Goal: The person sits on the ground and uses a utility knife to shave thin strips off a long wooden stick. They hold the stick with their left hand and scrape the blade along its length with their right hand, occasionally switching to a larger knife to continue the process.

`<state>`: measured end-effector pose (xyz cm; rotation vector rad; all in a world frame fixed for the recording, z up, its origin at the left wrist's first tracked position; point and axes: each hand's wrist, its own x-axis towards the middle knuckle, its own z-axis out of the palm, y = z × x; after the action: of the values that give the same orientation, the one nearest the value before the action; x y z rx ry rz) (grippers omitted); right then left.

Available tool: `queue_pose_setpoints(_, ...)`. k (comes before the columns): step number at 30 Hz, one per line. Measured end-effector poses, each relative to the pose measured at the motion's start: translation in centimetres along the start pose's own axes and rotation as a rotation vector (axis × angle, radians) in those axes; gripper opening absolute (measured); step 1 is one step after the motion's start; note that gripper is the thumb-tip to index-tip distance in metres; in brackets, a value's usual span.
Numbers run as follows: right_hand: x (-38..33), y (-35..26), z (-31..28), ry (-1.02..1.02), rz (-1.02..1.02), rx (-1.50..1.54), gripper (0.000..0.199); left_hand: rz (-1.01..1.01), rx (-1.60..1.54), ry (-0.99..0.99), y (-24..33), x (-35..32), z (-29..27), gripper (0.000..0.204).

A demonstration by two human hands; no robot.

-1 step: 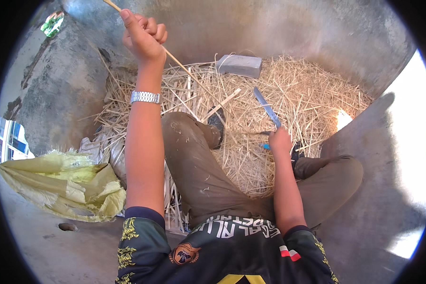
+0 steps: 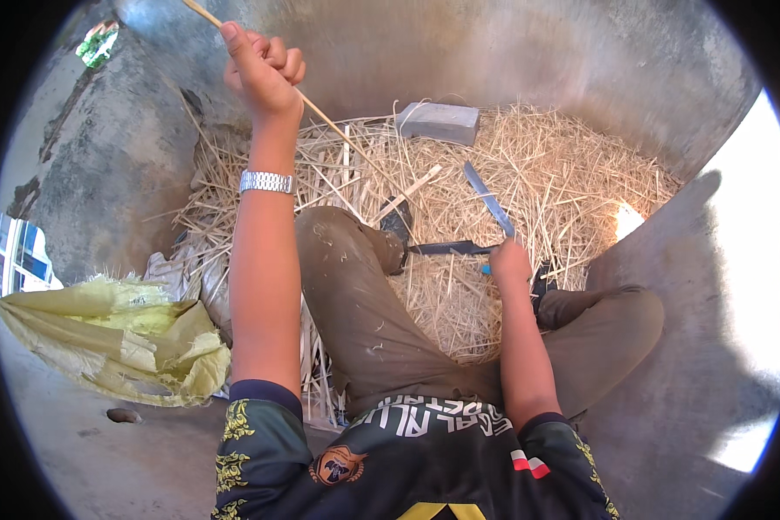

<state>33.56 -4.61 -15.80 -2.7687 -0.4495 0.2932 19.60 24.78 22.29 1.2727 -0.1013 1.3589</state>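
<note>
Over the shavings point(image 2: 563, 165), left hand point(image 2: 267, 74) has a bamboo strip point(image 2: 325, 113) clenched, right hand point(image 2: 511, 262) has a dark-bladed knife point(image 2: 451, 248) gripped.

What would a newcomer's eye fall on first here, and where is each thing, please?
Probably the raised left hand at upper left, closed around a long thin stick. Next, the light blade and dark blade, which meet near the right hand above the straw. The crumpled yellow sack stands out at left.
</note>
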Motion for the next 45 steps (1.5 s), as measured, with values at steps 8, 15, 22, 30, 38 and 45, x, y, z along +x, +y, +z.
queue_pose_setpoints(8, -4.1, 2.8, 7.9, -0.023, -0.030, -0.323, 0.035, -0.006, -0.006, 0.093, 1.5, -1.0, -2.2, 0.056)
queue_pose_setpoints(15, -4.1, -1.7, 0.3, -0.349, -0.012, -0.186, 0.028, 0.059, -0.045, 0.120, 6.5, -8.3, -5.6, 0.050)
queue_pose_setpoints(22, -3.8, -6.1, -7.0, -0.198, -0.121, 0.526, 0.023, 0.215, -0.231, 0.234, 11.8, -15.1, -5.2, 0.049)
queue_pose_setpoints(30, -10.5, -12.0, -15.4, -0.710, -0.366, 0.914, 0.032, 0.401, -0.186, -0.119, 19.7, -18.4, -0.4, 0.045)
queue_pose_setpoints(38, -11.9, -13.1, -16.0, -0.747, -0.402, 1.772, 0.051, 0.532, -0.233, -0.071, 18.0, -24.5, 1.0, 0.046)
queue_pose_setpoints(45, -11.7, -10.3, -21.1, -0.467, -0.324, 2.217, 0.041, 0.254, 0.356, 0.246, 10.2, -29.4, -0.4, 0.055)
